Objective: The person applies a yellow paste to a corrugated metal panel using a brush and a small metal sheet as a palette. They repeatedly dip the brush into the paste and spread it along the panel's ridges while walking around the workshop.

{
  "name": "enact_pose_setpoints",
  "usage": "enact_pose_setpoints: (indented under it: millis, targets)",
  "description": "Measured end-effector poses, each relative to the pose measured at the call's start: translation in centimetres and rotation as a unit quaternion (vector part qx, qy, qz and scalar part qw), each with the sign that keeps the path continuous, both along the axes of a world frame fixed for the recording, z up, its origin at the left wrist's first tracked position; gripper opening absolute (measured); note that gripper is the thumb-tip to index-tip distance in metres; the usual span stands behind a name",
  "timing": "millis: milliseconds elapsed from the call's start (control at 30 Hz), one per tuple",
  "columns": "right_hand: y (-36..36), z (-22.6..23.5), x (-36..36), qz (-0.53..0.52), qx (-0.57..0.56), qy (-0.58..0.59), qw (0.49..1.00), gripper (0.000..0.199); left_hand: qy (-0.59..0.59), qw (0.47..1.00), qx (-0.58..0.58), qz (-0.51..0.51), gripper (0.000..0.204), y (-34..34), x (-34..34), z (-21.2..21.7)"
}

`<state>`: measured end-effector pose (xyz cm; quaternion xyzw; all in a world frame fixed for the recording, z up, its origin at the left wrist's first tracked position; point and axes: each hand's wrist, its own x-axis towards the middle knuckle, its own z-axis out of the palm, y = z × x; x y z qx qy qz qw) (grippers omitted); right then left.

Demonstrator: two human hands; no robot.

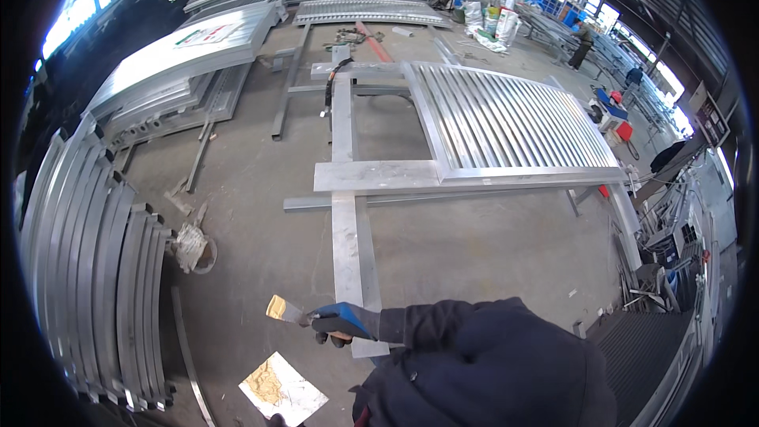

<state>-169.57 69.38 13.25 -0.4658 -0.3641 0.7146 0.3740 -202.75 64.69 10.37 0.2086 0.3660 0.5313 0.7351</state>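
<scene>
My right hand [340, 323], in a blue glove with dark fingertips, is closed around a putty knife [296, 315] whose blade points left. Yellow putty [275, 306] coats the blade's tip. Lower down, a flat white board [304, 395] carries a spread of the same yellow putty [265, 379]. Only a dark tip of my left hand [275, 421] shows, gripping the board's lower edge; its other fingers are hidden. Under my right hand runs a long metal beam [345, 253], part of a frame holding a slatted metal panel [506, 122].
Bent-looking metal profiles [87, 269] stand stacked at the left, near a dirty bucket [205, 257]. Behind them lie stacked panels [182, 47]. White sacks [490, 24] sit at the back. Another person [583, 43] stands far right. Tools and scrap [664, 269] crowd the right side.
</scene>
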Motion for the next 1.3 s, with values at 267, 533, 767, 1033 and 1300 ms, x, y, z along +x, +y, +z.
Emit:
enact_pose_setpoints:
  millis: [267, 533, 767, 1033, 1300]
  targets:
    - [1.1, -0.1, -1.8, -0.070, -0.033, 0.028, 0.997, 0.047, -0.007, 0.996, -0.050, -0.075, 0.077, 6.4, -2.1, -1.5]
    - [8.5, 2.4, -12.7, -0.172, -0.063, 0.022, 0.983, 0.052, -0.015, 0.991, -0.052, -0.123, 0.075, 18.0, -17.4, -3.9]
    - [13.4, 2.0, -14.6, -0.225, -0.100, -0.081, 0.966, 0.049, -0.041, 0.977, 0.007, -0.208, 0.082, 31.8, -19.7, -0.3]
    - [20.3, -0.7, -13.1, -0.276, -0.152, 0.016, 0.949, 0.051, 0.042, 0.980, 0.018, -0.193, 0.066, 43.8, -15.7, 2.9]
    - [51.9, 4.9, -8.1, -0.217, -0.030, 0.010, 0.976, 0.051, 0.055, 0.992, -0.002, -0.117, 0.061, 65.2, -13.7, 5.7]
